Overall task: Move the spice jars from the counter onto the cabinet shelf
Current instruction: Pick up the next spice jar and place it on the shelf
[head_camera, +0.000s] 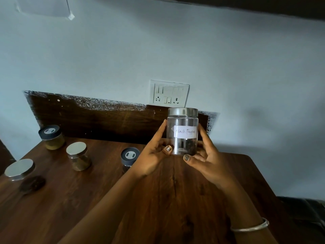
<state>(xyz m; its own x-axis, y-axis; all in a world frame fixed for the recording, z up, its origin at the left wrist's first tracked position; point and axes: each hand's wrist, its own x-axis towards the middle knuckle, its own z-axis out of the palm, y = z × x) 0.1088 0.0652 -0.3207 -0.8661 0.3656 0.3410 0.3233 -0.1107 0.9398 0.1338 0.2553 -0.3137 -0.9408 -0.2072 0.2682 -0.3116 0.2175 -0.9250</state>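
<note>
A clear jar (182, 124) with a steel lid and a white label reading "Black Pepper" is held upright above the wooden counter (175, 199). My left hand (154, 155) grips its left side and my right hand (205, 159) grips its right side, thumbs at its base. Peppercorns fill only the bottom. On the counter to the left stand a black-lidded jar of brown powder (51, 137), a steel-lidded jar (78, 156), another steel-lidded jar (22, 173) at the far left, and a black-lidded jar (129, 158) partly hidden behind my left wrist. No cabinet shelf shows.
A white switch and socket plate (169, 93) is on the pale wall behind the jar. A dark wooden backboard (98, 118) runs along the counter's rear. A dark object (307, 213) lies beyond the counter's right edge.
</note>
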